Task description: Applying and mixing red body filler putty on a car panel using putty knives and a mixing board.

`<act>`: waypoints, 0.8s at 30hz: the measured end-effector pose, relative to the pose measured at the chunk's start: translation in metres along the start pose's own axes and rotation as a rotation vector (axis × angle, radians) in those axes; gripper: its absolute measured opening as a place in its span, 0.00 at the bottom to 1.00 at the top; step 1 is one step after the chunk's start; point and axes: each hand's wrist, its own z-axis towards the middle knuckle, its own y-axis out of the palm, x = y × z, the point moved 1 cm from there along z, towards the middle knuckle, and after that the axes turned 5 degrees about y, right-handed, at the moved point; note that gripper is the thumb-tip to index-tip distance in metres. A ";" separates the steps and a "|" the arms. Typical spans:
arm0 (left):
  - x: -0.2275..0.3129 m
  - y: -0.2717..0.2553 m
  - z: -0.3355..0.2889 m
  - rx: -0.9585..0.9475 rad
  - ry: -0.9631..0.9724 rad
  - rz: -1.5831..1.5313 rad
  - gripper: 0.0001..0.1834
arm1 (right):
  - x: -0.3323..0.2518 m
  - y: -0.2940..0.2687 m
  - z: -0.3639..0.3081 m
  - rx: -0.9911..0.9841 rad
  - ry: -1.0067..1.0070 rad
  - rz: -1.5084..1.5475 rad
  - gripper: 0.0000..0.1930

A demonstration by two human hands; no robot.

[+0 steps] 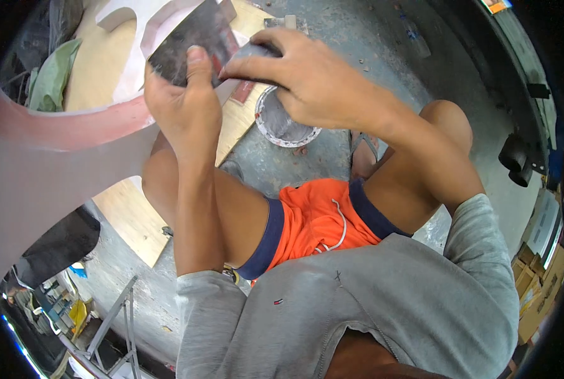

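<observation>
My left hand (187,107) grips a flat dark grey plate (184,47), its thumb lying on the smudged face. Reddish smears show near the plate's right edge. Close against that edge, my right hand (316,79) has its fingers closed round a grey putty spreader (251,53); its far end is partly hidden by the fingers. Below the right hand stands a round tub (291,144) with a white, crusted rim and grey residue inside. At the left, a large curved white panel (60,170) bears a pink band of filler (73,129).
Pale plywood (130,218) lies under white cut-out shapes (121,18). A flat tool with a block handle (288,24) rests beyond the tub. A plastic bottle (414,38) lies on the grey floor. A metal frame (114,322) stands lower left, cardboard boxes (547,290) at right.
</observation>
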 end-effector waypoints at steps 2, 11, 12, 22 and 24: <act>0.003 -0.002 0.003 0.101 0.021 -0.015 0.14 | 0.002 0.006 -0.006 -0.019 0.004 -0.019 0.27; -0.014 -0.024 0.023 0.151 -0.409 -0.671 0.17 | 0.000 -0.038 -0.006 0.039 -0.128 0.134 0.35; -0.016 -0.023 0.020 0.162 -0.403 -0.689 0.17 | 0.001 -0.045 -0.005 0.136 -0.233 0.250 0.37; -0.008 -0.009 0.003 -0.152 -0.517 -0.913 0.22 | 0.009 -0.026 0.005 0.177 -0.348 0.205 0.33; -0.006 -0.008 0.002 -0.169 -0.500 -0.924 0.22 | 0.022 -0.027 0.007 0.263 -0.320 0.221 0.33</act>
